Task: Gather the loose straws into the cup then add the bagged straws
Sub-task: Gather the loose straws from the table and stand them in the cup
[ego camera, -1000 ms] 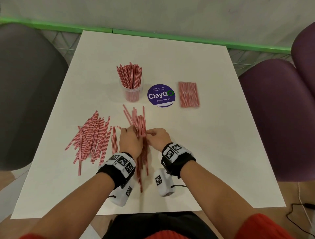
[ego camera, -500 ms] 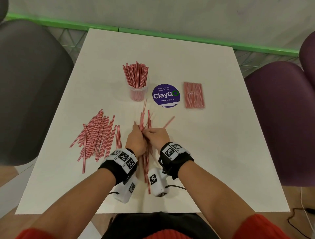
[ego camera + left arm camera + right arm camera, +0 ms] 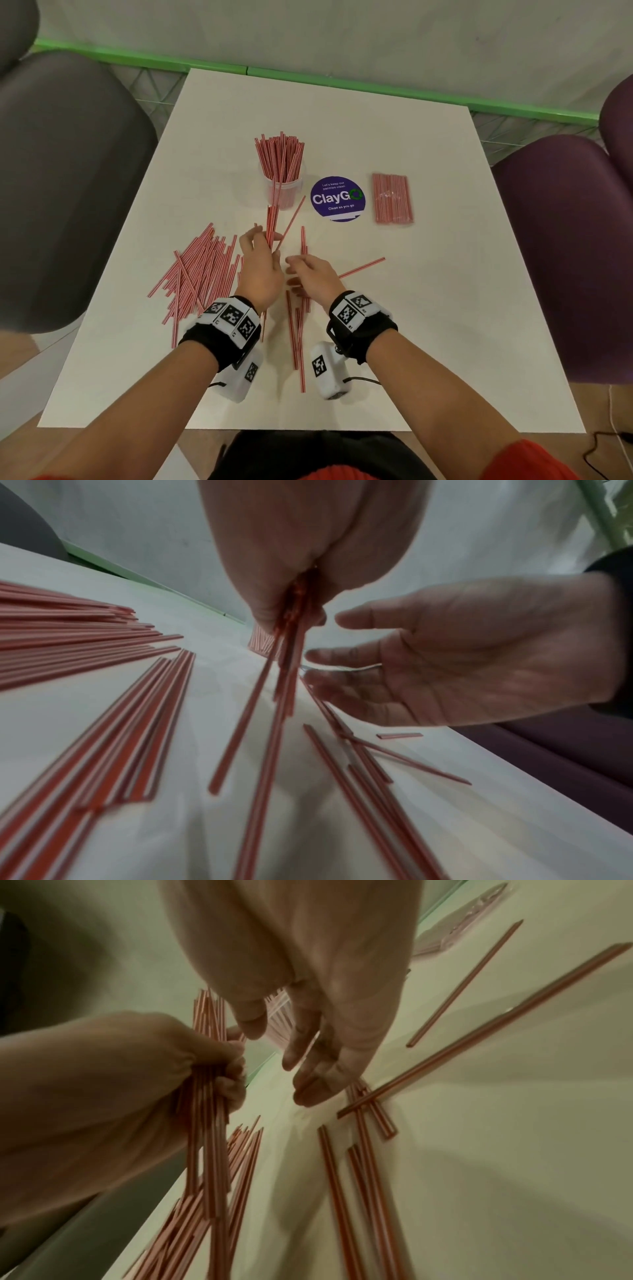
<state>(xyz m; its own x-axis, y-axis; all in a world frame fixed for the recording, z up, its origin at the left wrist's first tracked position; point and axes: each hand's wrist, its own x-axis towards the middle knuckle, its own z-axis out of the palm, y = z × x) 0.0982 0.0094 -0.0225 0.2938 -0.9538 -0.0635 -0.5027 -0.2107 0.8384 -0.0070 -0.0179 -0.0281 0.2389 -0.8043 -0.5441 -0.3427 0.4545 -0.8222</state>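
My left hand grips a bundle of red-and-white straws, lifted and tilted toward the cup; the same bundle runs down through its fist in both wrist views. A clear cup full of upright straws stands behind it. My right hand hovers with straight fingers, empty, over several loose straws lying on the white table. A larger pile of straws lies to the left. The bagged straws lie at the right of the sticker.
A round purple ClayGo sticker sits between cup and bag. One stray straw lies right of my right hand. A grey chair stands on the left, a purple chair on the right. A green strip runs behind the table.
My left hand has lifted the bundle off the table and tipped it toward the cup. My right hand let go of the straws and opened; a few stayed on the table.
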